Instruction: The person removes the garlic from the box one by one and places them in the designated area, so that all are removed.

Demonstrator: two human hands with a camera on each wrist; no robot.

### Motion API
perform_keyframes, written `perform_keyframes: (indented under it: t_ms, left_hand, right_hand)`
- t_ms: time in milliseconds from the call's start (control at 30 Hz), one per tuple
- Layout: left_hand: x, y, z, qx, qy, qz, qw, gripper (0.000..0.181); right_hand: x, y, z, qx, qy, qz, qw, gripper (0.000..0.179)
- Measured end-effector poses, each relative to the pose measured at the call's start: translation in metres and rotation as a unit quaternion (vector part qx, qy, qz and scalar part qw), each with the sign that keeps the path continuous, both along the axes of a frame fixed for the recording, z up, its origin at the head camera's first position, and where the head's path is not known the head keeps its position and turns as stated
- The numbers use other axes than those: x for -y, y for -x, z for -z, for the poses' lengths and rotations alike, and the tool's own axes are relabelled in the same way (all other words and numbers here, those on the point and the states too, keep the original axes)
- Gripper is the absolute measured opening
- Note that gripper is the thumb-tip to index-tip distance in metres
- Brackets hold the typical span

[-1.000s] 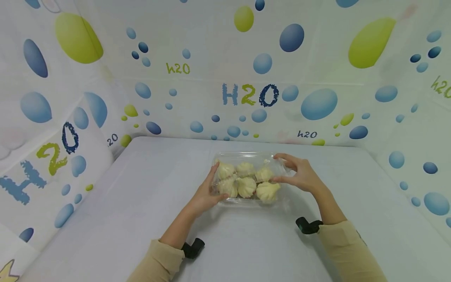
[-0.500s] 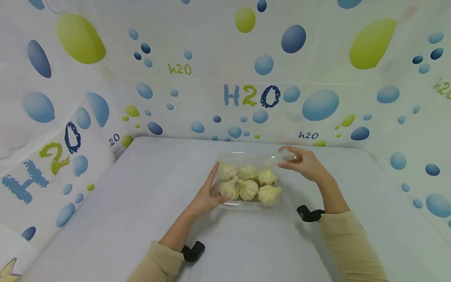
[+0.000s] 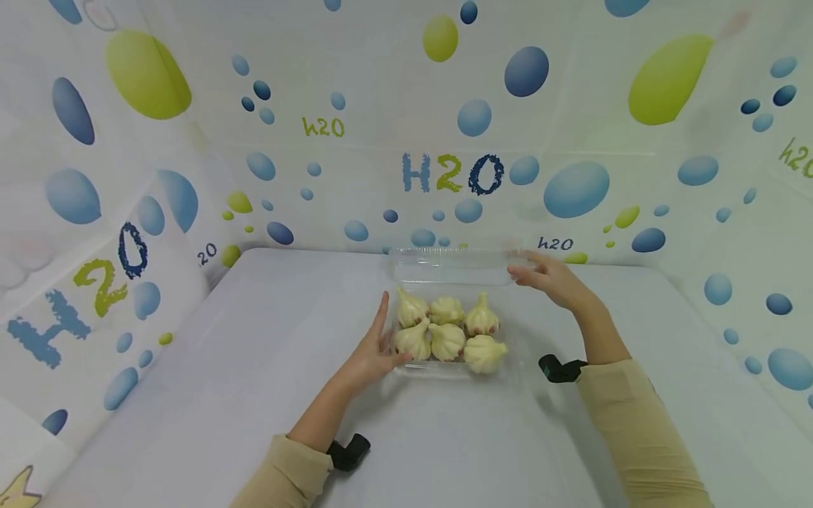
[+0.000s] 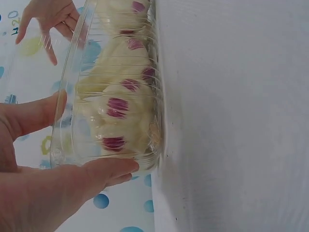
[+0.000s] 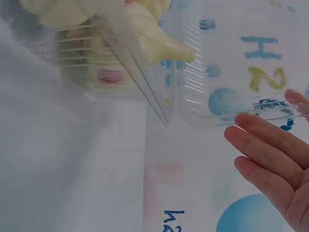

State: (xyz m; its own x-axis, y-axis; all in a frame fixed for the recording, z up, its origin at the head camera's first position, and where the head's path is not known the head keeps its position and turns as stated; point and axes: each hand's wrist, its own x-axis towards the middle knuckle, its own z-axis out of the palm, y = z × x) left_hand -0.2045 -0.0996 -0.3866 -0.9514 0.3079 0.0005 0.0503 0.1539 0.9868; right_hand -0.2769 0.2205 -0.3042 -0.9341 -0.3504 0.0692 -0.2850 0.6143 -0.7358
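A clear plastic clamshell container (image 3: 438,371) stands on the table with its lid (image 3: 452,268) tipped up and back. Several pale garlic bulbs (image 3: 447,342) fill the base in two rows; purple patches mark them in the left wrist view. My left hand (image 3: 367,358) holds the near left corner of the base, thumb at the front and fingers along the left end. At the lid's right end is my right hand (image 3: 551,279). Its fingers (image 5: 270,145) are extended and spread, right at the lid's edge.
A white-covered table (image 3: 254,339) lies under the container. Close behind its far edge hangs a white curtain (image 3: 368,183) printed with blue and green drops, which also runs along both sides. Small black devices (image 3: 349,451) sit at both wrists.
The lid has swung up and away from the garlic to stand open at the back. My right hand has moved up and back with it, its fingers straightening. The left hand stays in place.
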Motion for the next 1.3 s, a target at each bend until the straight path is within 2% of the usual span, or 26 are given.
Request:
perform_keyframes:
  t_ms: [200,400,667,967,1300]
  left_hand:
    - [-0.001,0.0,0.001,0.002,0.022,0.001,0.9998,0.101]
    - [0.0,0.0,0.001,-0.006,0.028,0.008,0.9996,0.098]
    - [0.0,0.002,0.001,-0.017,0.02,0.019,0.9995,0.095]
    - [0.001,0.002,0.002,-0.016,0.015,0.023,0.9995,0.097]
    - [0.003,0.001,0.004,-0.011,0.016,0.04,0.999,0.093]
  right_hand:
    - [0.005,0.016,-0.005,0.0,-0.035,0.031,0.9989,0.071]
    - [0.004,0.03,0.002,-0.019,-0.062,0.035,0.9972,0.079]
    - [0.003,0.041,0.015,-0.048,-0.047,0.024,0.9974,0.082]
    - [0.006,0.051,0.024,-0.093,-0.019,0.046,0.9945,0.088]
    - [0.008,0.061,0.033,-0.084,0.004,0.071,0.9939,0.096]
